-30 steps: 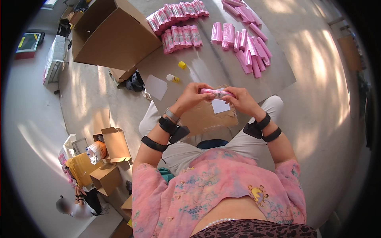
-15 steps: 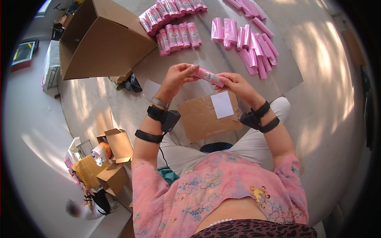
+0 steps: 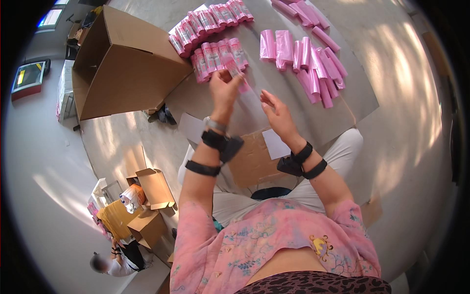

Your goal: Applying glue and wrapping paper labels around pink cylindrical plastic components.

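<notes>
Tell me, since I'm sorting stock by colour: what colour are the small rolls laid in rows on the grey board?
Pink, clearest in the head view: small rolls.

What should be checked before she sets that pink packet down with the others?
1. Packet held: ok, the left hand pinches a pink packet at its fingertips.
2. Right hand free: ok, it is open and holds nothing.
3. Landing spot: ok, the packet is right beside the row of wrapped pink packets.
4. Unwrapped pink rolls kept apart: ok, they lie in their own pile to the right.
5. Packet sealed: cannot tell, blurred.
6. Cardboard box open: ok.
</notes>
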